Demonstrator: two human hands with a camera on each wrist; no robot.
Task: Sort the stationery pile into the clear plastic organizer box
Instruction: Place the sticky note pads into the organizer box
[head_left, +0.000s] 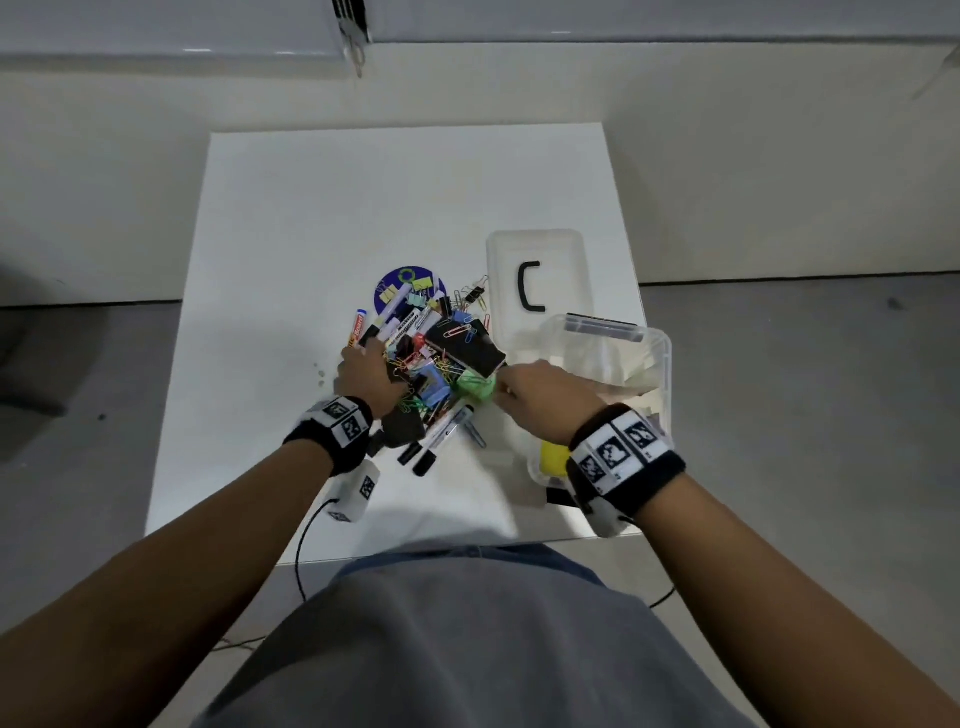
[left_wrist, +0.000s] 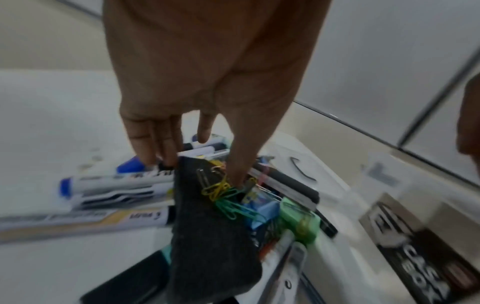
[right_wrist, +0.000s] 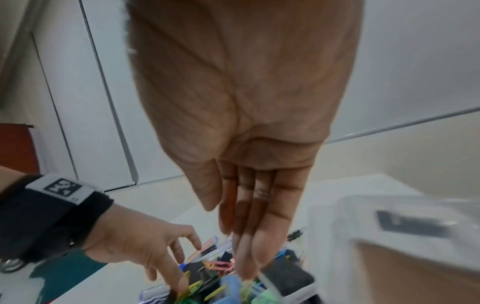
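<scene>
While both hands, the left hand (head_left: 363, 375) and right hand (head_left: 540, 391), reach loose-fingered and empty into the stationery pile (head_left: 434, 358) between them, nearly everything waits unsorted, organizer box (head_left: 658, 364) just beyond the right hand.

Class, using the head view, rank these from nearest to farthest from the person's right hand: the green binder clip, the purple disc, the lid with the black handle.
From the right hand:
1. Green binder clip, right at its fingertips, to the left.
2. Lid with the black handle, beyond the hand, further back on the table.
3. Purple disc, at the pile's far left edge.
</scene>
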